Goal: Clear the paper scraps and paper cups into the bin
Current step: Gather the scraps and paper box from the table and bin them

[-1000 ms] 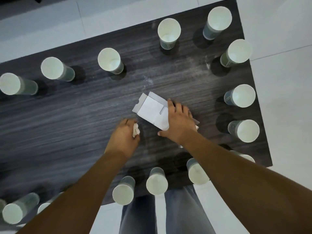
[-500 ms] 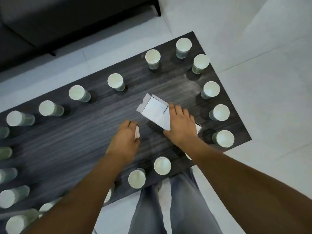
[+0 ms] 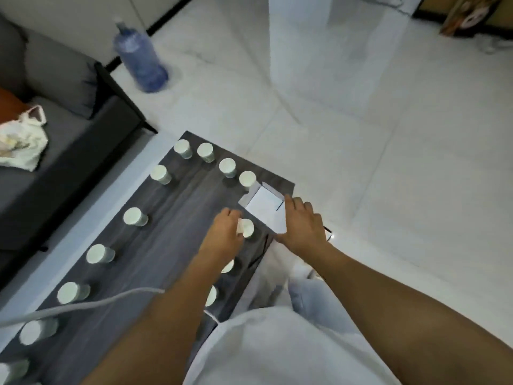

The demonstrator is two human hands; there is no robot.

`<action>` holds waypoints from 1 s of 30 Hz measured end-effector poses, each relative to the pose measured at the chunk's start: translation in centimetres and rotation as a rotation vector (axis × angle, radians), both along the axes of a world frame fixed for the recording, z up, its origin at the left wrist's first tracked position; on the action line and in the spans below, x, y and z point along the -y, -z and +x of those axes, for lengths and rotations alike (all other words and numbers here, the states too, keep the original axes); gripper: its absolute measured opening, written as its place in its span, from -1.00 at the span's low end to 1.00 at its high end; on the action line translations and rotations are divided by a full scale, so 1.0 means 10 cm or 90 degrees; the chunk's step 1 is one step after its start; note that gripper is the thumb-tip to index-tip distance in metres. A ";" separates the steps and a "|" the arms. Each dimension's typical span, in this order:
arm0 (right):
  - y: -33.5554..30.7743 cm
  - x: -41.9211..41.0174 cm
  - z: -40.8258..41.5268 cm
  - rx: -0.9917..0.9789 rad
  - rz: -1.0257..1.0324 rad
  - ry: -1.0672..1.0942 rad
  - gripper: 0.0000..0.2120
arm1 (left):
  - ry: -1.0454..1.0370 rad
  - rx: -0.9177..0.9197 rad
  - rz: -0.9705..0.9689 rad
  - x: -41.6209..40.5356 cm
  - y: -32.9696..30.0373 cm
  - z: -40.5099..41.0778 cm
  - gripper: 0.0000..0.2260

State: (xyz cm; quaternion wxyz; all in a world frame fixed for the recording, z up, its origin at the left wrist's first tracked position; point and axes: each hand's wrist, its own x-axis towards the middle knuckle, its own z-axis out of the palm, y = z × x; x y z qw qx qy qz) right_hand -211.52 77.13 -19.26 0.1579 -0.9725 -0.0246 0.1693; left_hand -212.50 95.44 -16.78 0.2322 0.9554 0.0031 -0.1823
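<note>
Flattened carton (image 3: 265, 211): light, stiff, my right hand (image 3: 301, 227) pinching its edge | paper scrap (image 3: 239, 226): soft, crushable, in my left hand (image 3: 224, 232).

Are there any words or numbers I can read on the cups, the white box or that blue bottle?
No text can be read anywhere in this picture.
Flattened white box: plain, no print shows.
Paper cups, such as this one: plain white, no print shows.
Blue bottle on the floor: too blurred to tell if it has a label.
Orange-and-white carton at the far wall: has a picture or print, too blurred to read.
</note>
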 end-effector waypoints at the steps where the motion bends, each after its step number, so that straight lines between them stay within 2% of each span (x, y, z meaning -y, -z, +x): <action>1: -0.03 0.23 -0.07 -0.011 0.004 0.029 -0.09 | 0.026 0.000 0.000 0.23 -0.02 0.03 -0.70; 9: -0.02 2.41 -0.47 -0.072 -0.005 0.212 -0.22 | 0.187 -0.008 0.003 2.47 0.08 0.30 -0.67; 16: -0.02 4.30 -0.73 -0.103 -0.038 0.342 -0.25 | 0.334 -0.045 -0.001 4.60 0.15 0.26 -0.74; 19: -0.04 4.92 -0.78 -0.114 -0.031 0.403 -0.24 | 0.361 -0.054 -0.024 5.26 0.10 0.35 -0.80; 30: -0.08 6.80 -0.53 -0.116 -0.017 0.618 -0.15 | 0.558 -0.046 -0.024 7.36 0.09 1.13 -0.76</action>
